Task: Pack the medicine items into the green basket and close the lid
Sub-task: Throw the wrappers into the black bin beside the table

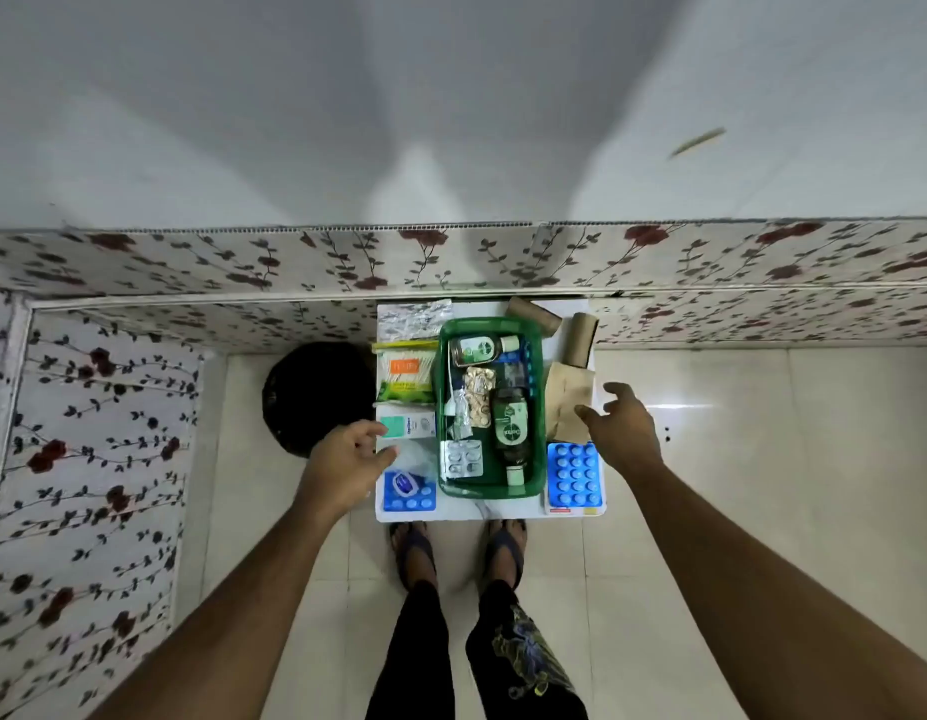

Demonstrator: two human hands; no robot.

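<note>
The green plastic basket (491,488) sits in the middle of the small white table (482,513), with bottles and shiny pill strips inside. The left hand (341,467) and right hand (619,431) hover beside it, fingers spread, holding nothing.

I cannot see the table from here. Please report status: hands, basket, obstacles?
Left hand, right hand open, empty. Green basket part packed, no lid visible. Blue blister pack, cotton buds outside.

The basket (539,407) sits mid-desk (482,511), two bottles (510,431) inside; cotton-bud pack (405,376) left of it; blister sheet (575,478) right; cardboard tubes (580,337) behind-right.
</note>
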